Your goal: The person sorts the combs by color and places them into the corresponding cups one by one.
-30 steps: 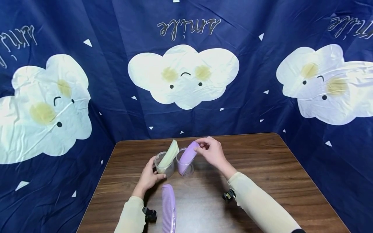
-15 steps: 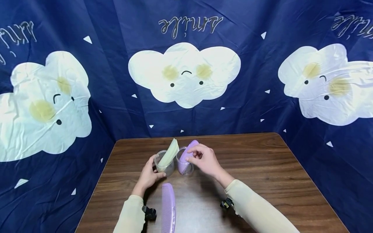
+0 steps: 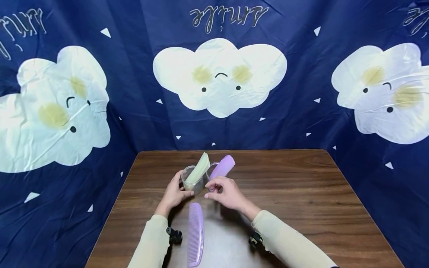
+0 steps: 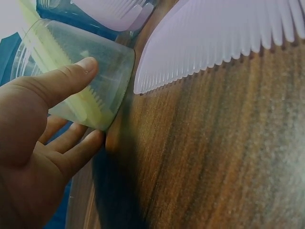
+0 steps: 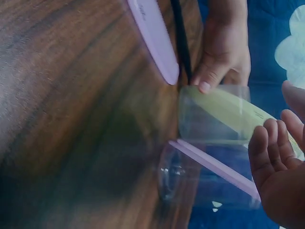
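Observation:
My left hand (image 3: 173, 191) grips a clear plastic cup (image 4: 112, 55), thumb on the near side and fingers beneath. Pale green combs (image 3: 198, 170) lean inside that cup, their tops above the rim. Right beside it stands a second clear cup (image 5: 167, 179) with light purple combs (image 3: 222, 167) slanting out of it. In front of this second cup my right hand (image 3: 226, 193) hovers with loosely bent fingers and nothing between them, partly hiding the cup in the head view. Another purple comb (image 3: 196, 234) lies on the table, nearer to me, between my forearms.
The brown wooden table (image 3: 301, 208) extends to both sides of the cups. Behind it hangs a dark blue cloth (image 3: 134, 111) with white clouds. Both sleeves carry a small black wrist camera (image 3: 174, 236).
My right hand has let go of the purple combs' upper part and moved left and toward me. The left hand keeps its grip on the cup. The head view has tilted down slightly.

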`<state>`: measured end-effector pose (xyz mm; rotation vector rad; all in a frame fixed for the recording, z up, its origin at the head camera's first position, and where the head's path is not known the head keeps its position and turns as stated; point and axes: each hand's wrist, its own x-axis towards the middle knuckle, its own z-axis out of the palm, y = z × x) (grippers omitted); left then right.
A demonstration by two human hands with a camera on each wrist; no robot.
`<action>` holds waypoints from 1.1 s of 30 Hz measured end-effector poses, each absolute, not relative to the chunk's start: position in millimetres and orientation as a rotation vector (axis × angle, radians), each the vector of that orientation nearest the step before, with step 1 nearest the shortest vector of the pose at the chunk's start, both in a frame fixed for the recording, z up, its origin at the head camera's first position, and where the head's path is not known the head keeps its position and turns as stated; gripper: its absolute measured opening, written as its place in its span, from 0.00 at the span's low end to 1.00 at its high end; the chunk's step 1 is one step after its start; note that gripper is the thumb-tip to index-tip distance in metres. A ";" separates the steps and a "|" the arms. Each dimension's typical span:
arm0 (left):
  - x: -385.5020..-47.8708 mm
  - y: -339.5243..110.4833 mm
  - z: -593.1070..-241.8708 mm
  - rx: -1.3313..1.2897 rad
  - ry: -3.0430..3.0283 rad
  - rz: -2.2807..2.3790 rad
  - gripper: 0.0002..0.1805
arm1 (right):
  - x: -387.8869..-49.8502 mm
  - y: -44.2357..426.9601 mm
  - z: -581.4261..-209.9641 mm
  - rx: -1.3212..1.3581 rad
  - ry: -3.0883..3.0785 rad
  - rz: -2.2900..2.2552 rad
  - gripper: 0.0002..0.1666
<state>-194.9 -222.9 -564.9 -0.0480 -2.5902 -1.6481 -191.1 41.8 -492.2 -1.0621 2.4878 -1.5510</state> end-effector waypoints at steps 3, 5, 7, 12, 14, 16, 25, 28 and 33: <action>-195.8 -222.7 -563.9 -0.058 -2.596 -1.639 0.55 | -190.4 38.6 -499.4 -1.066 2.478 -1.481 0.18; -196.4 -222.5 -563.8 -0.056 -2.600 -1.630 0.54 | -190.0 36.2 -503.7 -1.074 2.469 -1.448 0.19; -196.4 -222.3 -563.3 -0.047 -2.599 -1.638 0.54 | -189.0 33.6 -507.6 -1.081 2.453 -1.431 0.19; -195.8 -221.7 -562.5 -0.038 -2.598 -1.659 0.54 | -184.7 25.7 -519.4 -1.079 2.372 -1.420 0.19; -195.1 -221.3 -562.6 -0.036 -2.592 -1.663 0.54 | -183.3 21.9 -525.7 -1.068 2.354 -1.400 0.21; -194.9 -220.7 -562.4 -0.032 -2.586 -1.672 0.54 | -182.5 18.4 -531.9 -1.055 2.361 -1.364 0.23; -195.4 -219.8 -562.0 -0.021 -2.584 -1.675 0.54 | -183.4 8.8 -546.8 -1.062 2.434 -1.236 0.25; -195.4 -220.0 -562.7 -0.002 -2.584 -1.674 0.54 | -183.9 6.2 -549.4 -1.073 2.449 -1.198 0.26; -194.2 -221.2 -564.6 0.015 -2.586 -1.684 0.53 | -183.1 -0.3 -553.9 -1.058 2.455 -1.119 0.28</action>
